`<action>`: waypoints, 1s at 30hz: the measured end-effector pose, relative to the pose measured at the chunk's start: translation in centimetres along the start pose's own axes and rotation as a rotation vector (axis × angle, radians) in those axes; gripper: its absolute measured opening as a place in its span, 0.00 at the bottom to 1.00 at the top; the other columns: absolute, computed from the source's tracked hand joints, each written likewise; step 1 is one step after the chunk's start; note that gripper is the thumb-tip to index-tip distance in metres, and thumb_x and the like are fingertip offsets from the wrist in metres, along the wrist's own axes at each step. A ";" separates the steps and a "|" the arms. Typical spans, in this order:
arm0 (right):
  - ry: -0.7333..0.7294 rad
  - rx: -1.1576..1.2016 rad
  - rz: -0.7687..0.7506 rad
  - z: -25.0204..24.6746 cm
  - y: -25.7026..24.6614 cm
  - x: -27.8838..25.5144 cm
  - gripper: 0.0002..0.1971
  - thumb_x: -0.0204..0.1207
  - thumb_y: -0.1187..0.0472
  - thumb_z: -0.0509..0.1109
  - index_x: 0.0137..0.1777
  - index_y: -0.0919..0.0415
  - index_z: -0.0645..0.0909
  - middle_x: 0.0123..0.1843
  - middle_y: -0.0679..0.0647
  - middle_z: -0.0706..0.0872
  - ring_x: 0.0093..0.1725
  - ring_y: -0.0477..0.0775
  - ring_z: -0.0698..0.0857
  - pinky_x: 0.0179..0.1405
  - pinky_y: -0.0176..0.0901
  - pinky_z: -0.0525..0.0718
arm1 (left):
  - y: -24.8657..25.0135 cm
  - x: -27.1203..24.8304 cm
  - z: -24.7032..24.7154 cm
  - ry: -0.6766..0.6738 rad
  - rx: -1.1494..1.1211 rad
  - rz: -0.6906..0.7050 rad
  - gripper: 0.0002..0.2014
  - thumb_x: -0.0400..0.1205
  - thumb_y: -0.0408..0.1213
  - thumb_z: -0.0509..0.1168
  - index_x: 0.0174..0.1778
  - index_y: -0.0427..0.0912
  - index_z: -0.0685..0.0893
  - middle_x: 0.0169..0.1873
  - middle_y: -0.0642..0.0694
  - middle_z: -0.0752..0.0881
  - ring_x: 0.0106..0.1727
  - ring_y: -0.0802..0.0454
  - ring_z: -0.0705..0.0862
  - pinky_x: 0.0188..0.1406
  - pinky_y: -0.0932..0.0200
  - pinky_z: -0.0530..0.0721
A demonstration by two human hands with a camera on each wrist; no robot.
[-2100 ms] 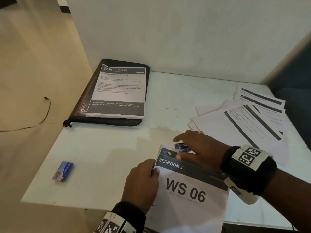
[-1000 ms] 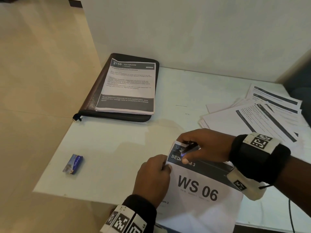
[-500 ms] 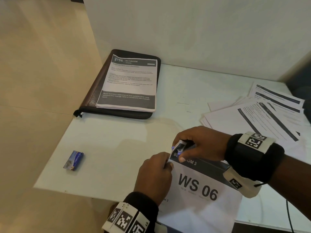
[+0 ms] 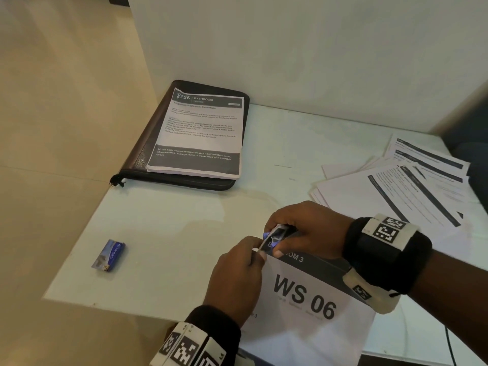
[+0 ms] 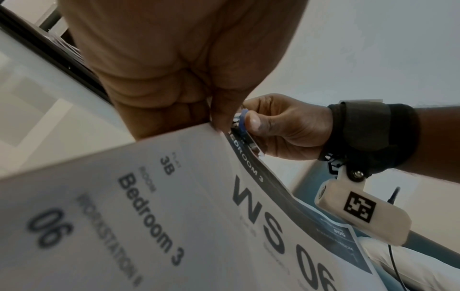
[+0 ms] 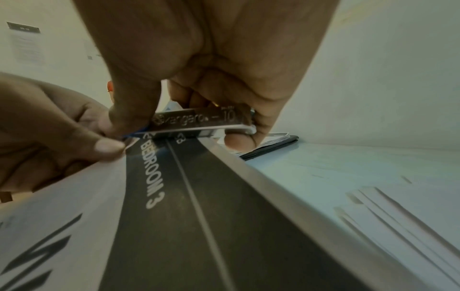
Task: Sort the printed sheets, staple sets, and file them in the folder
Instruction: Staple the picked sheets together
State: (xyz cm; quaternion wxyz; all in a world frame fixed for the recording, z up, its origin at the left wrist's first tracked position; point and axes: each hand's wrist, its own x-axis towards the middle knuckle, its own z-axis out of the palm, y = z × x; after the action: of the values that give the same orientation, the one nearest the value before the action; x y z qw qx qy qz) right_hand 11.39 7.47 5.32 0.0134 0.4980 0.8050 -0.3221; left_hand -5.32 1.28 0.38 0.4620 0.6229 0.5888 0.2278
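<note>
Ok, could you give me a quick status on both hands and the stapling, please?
Left hand pinches WS 06 set at its top corner. Right hand grips stapler on that corner. Nothing in the way.

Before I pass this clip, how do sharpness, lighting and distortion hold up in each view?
Head view: even soft light, sharp centre, the loose sheets smeared at the right edge. Left wrist view: dim, the near print on the WS 06 set blurred, strong wide-angle stretch. Right wrist view: the stapler lettering is readable, the foreground paper soft.
</note>
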 end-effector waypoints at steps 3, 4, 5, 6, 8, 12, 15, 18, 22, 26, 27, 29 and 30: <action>0.006 -0.005 0.005 0.2 0.1 -0.1 0.09 0.76 0.51 0.73 0.53 0.50 0.85 0.45 0.45 0.88 0.44 0.43 0.83 0.44 0.37 0.79 | 0.5 -0.1 -0.4 -0.024 -0.187 -0.001 0.18 0.79 0.63 0.57 0.61 0.60 0.75 0.45 0.62 0.85 0.46 0.65 0.85 0.38 0.74 0.77; 0.005 -0.014 0.002 0.3 0.1 -0.1 0.09 0.76 0.50 0.72 0.54 0.49 0.85 0.46 0.45 0.88 0.44 0.42 0.83 0.45 0.37 0.80 | 0.6 0.0 -0.3 -0.030 -0.180 0.020 0.22 0.75 0.65 0.60 0.62 0.61 0.75 0.49 0.66 0.84 0.49 0.67 0.83 0.41 0.75 0.75; 0.002 -0.022 -0.001 0.4 0.1 -0.1 0.09 0.77 0.50 0.72 0.54 0.49 0.85 0.46 0.45 0.88 0.44 0.42 0.82 0.45 0.36 0.80 | 0.6 0.1 -0.1 -0.026 -0.156 0.045 0.25 0.73 0.65 0.64 0.63 0.61 0.74 0.51 0.67 0.82 0.52 0.68 0.81 0.43 0.76 0.74; -0.004 -0.028 -0.003 0.5 0.0 0.0 0.09 0.77 0.50 0.72 0.55 0.49 0.85 0.46 0.44 0.87 0.44 0.41 0.82 0.46 0.35 0.79 | 0.5 0.2 0.1 -0.011 -0.131 0.063 0.26 0.72 0.63 0.67 0.64 0.60 0.75 0.53 0.67 0.82 0.53 0.69 0.80 0.45 0.76 0.75; -0.011 -0.041 -0.007 0.5 -0.1 0.0 0.09 0.78 0.51 0.71 0.56 0.50 0.84 0.47 0.44 0.87 0.45 0.42 0.82 0.47 0.35 0.79 | 0.3 0.6 0.6 0.035 -0.119 0.090 0.26 0.72 0.60 0.71 0.64 0.56 0.78 0.54 0.63 0.83 0.53 0.68 0.81 0.50 0.74 0.78; 0.031 -0.052 -0.009 0.3 0.1 -0.4 0.08 0.79 0.50 0.69 0.53 0.51 0.86 0.45 0.45 0.88 0.44 0.44 0.83 0.46 0.38 0.80 | 0.2 1.1 1.3 0.082 -0.120 0.132 0.16 0.74 0.56 0.71 0.54 0.56 0.80 0.43 0.63 0.85 0.46 0.70 0.82 0.39 0.81 0.76; 0.025 -0.090 -0.007 0.4 0.4 -0.3 0.10 0.79 0.50 0.68 0.54 0.51 0.86 0.46 0.47 0.88 0.44 0.46 0.83 0.48 0.41 0.81 | 0.0 1.2 1.9 0.104 -0.108 0.145 0.12 0.74 0.56 0.70 0.50 0.57 0.80 0.38 0.64 0.84 0.46 0.73 0.80 0.40 0.82 0.75; -0.001 -0.046 -0.009 0.6 0.7 -0.3 0.07 0.78 0.51 0.70 0.52 0.50 0.86 0.44 0.47 0.89 0.43 0.45 0.84 0.46 0.42 0.83 | -0.2 1.3 1.7 0.074 -0.086 0.126 0.13 0.73 0.56 0.72 0.48 0.55 0.82 0.38 0.61 0.86 0.44 0.70 0.82 0.38 0.77 0.78; 0.033 0.056 0.015 1.3 0.9 -0.4 0.06 0.76 0.53 0.73 0.51 0.51 0.87 0.43 0.45 0.89 0.42 0.41 0.84 0.43 0.35 0.79 | -0.5 1.6 1.4 0.053 -0.051 0.123 0.15 0.71 0.56 0.74 0.48 0.56 0.83 0.39 0.59 0.87 0.42 0.67 0.84 0.41 0.72 0.81; 0.019 0.067 0.036 1.4 1.4 -0.2 0.10 0.72 0.52 0.77 0.50 0.53 0.86 0.42 0.47 0.88 0.42 0.44 0.84 0.43 0.37 0.80 | -0.4 1.4 1.1 -0.016 -0.066 0.076 0.19 0.71 0.49 0.76 0.55 0.62 0.78 0.43 0.64 0.86 0.47 0.68 0.83 0.42 0.74 0.76; 0.004 0.063 0.044 1.3 1.5 -0.2 0.12 0.71 0.51 0.78 0.52 0.54 0.86 0.43 0.48 0.88 0.44 0.46 0.84 0.46 0.40 0.82 | -0.5 1.5 1.1 -0.040 -0.073 0.045 0.23 0.71 0.45 0.77 0.59 0.62 0.77 0.44 0.63 0.86 0.48 0.66 0.84 0.43 0.74 0.76; -0.024 0.077 0.061 1.1 1.7 -0.3 0.17 0.69 0.51 0.79 0.56 0.54 0.85 0.48 0.49 0.89 0.47 0.48 0.85 0.50 0.42 0.84 | -1.0 1.8 1.1 -0.042 -0.044 -0.010 0.29 0.72 0.38 0.76 0.67 0.60 0.73 0.43 0.59 0.87 0.46 0.62 0.87 0.42 0.71 0.78; -0.036 0.083 0.059 1.0 1.7 -0.3 0.17 0.69 0.51 0.79 0.56 0.55 0.85 0.49 0.49 0.89 0.48 0.49 0.86 0.50 0.41 0.84 | -1.1 1.9 1.1 -0.036 -0.022 -0.028 0.30 0.73 0.37 0.76 0.69 0.59 0.72 0.43 0.58 0.88 0.45 0.61 0.87 0.42 0.70 0.79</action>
State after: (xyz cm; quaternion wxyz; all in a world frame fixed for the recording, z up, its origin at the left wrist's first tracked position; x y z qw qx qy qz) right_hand 12.63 7.25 3.79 0.0167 0.5158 0.7756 -0.3634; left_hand -4.66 2.58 -1.57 0.4826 0.6134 0.5865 0.2164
